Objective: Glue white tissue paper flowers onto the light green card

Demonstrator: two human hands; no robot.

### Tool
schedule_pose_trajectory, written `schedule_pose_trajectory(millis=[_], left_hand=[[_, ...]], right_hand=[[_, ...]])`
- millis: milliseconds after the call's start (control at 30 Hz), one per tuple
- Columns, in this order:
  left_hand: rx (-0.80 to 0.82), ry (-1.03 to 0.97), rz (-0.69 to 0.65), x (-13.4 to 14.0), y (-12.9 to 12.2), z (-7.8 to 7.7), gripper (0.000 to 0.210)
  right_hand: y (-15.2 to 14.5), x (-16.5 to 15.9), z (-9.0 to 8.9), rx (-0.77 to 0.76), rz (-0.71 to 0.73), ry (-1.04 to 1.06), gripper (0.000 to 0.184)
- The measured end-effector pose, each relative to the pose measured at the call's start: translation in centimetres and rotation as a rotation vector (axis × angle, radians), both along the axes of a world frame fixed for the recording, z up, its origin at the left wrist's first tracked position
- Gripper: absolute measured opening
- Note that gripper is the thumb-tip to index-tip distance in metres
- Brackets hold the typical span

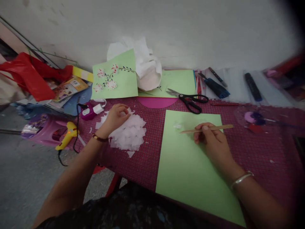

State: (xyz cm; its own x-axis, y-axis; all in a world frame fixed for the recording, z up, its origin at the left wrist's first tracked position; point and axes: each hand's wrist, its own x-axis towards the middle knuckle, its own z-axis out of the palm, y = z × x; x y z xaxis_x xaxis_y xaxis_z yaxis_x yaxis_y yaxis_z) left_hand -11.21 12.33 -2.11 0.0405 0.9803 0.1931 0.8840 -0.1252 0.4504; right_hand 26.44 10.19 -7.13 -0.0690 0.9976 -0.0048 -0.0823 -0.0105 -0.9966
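Observation:
My right hand point(211, 138) pinches a flat wooden stick point(222, 127), its thin end pointing left. That end is just above a green sheet of paper point(183, 168), close to a small white tuft point(177, 126) on the sheet. On the left, a heap of small white paper pieces point(130, 135) lies spread on the table. My left hand point(118, 117) is over the back of this heap, fingers curled and thumb near the fingertips. Whether a piece is between them is too small to tell.
Black-handled scissors point(194, 101) lie behind the sheet. A green card with blossoms point(114, 78) leans by crumpled white paper point(149, 71). A yellow glue gun point(68, 136) and its cord are at the left, near a purple socket point(88, 112). A blue cutter point(215, 87) and black marker point(253, 86) lie back right.

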Motion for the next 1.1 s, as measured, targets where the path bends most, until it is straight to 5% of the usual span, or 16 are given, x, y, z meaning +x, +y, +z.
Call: schedule_pose_trajectory(millis=[233, 433, 633, 733, 867, 1100], left_hand=[[-0.125, -0.555, 0.182, 0.0, -1.4, 3.1, 0.021], [-0.187, -0.567, 0.15, 0.9, -1.6, 2.8, 0.021], [0.067, -0.328, 0.101, 0.5, -3.3, 1.8, 0.012], [0.235, -0.083, -0.057, 0.8, -5.9, 1.1, 0.006], [0.197, 0.091, -0.239, 1.1, -9.2, -0.4, 0.008], [0.322, 0.119, -0.076, 1.3, -12.0, -1.8, 0.012]], right_hand=[[0.1, -0.1, -0.1, -0.013, -0.002, 0.02, 0.026], [0.2, 0.0, 0.0, -0.013, 0.014, 0.031, 0.026], [0.0, -0.1, 0.2, -0.018, 0.03, 0.022, 0.025], [-0.1, -0.2, 0.4, -0.01, 0.029, 0.009, 0.023], [-0.1, -0.3, 0.4, 0.001, 0.016, 0.009, 0.019], [-0.2, -0.4, 0.4, 0.022, -0.014, -0.031, 0.018]])
